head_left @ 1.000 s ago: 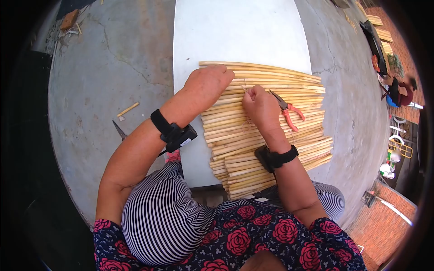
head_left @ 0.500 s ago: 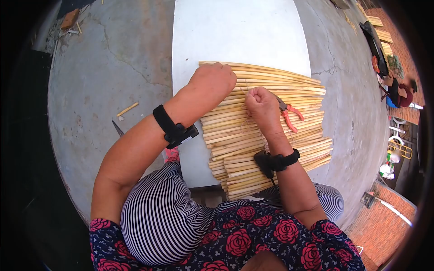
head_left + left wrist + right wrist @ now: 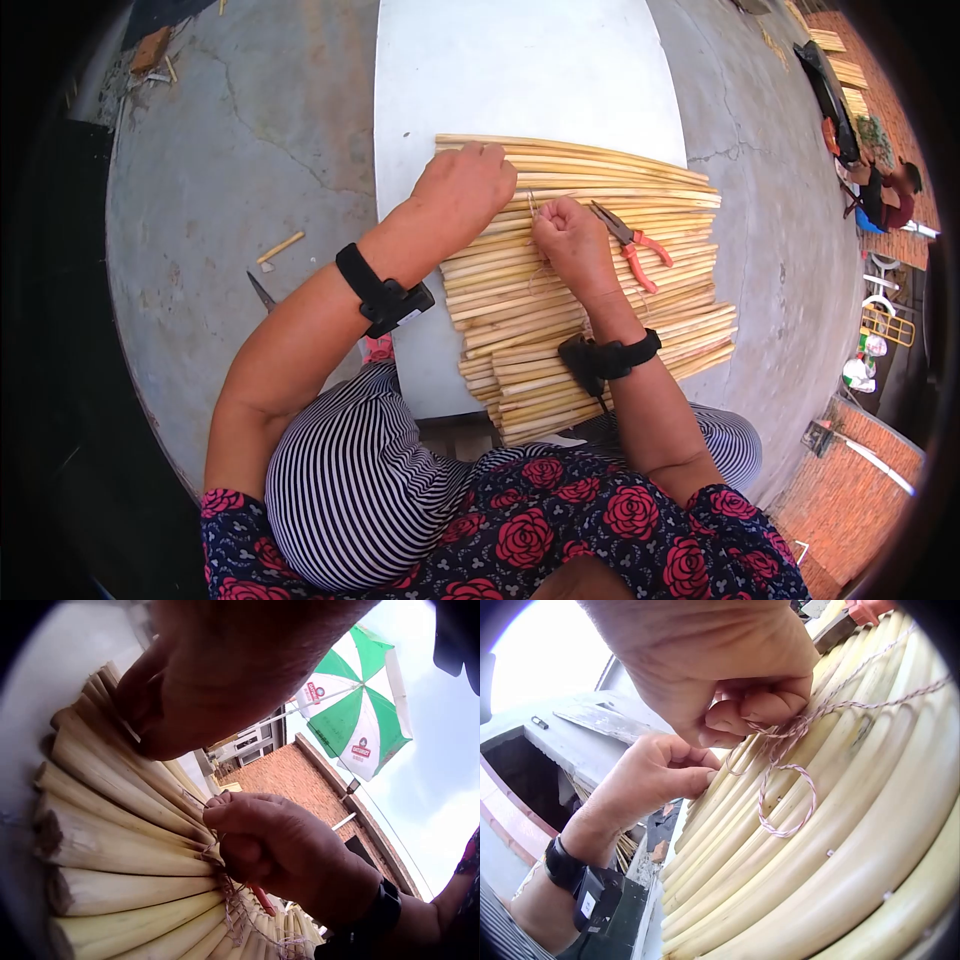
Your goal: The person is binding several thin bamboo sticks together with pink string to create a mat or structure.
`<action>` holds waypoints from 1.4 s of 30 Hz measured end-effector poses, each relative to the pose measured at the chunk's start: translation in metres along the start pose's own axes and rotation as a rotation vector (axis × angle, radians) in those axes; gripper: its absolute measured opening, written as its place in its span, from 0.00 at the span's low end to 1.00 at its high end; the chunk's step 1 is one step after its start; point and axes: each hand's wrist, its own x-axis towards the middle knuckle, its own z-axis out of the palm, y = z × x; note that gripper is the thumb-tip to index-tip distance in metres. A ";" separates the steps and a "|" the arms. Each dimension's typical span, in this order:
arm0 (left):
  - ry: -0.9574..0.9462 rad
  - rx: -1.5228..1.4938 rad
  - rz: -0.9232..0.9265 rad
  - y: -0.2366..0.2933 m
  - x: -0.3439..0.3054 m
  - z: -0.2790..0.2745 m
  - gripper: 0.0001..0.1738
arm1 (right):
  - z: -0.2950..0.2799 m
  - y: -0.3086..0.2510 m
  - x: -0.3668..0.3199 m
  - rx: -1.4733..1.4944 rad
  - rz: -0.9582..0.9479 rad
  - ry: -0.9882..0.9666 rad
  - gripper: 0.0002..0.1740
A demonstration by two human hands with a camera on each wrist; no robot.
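Observation:
Pale wooden sticks lie side by side in a wide row on a white board, laced across with thin pink-and-white twine. My left hand is at the left ends of the far sticks, thumb and fingers pinching a stick near the row's edge. Over the middle of the row, my right hand has its fingers curled and pinches the twine. A loose twine loop hangs below those fingers in the right wrist view. Beside the right hand, pliers with orange-red handles rest on the sticks.
On the concrete floor to the left lie a short stick piece and a dark pointed blade, partly behind my left arm. Far right, another person sits near more sticks. A green-and-white umbrella stands beyond.
The right hand, with the twine, has shifted slightly left and toward my body, uncovering the pliers' tips again. My left hand stays at the far sticks with only small movement.

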 end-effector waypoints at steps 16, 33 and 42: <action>0.132 -0.097 0.014 -0.007 -0.004 0.009 0.02 | -0.006 -0.006 -0.005 0.202 0.126 -0.099 0.10; 0.125 -0.119 0.023 -0.009 -0.003 0.011 0.02 | -0.025 -0.030 0.001 0.311 0.274 -0.207 0.08; 0.164 -0.136 0.039 -0.010 -0.003 0.013 0.02 | -0.025 -0.033 0.004 0.323 0.304 -0.197 0.07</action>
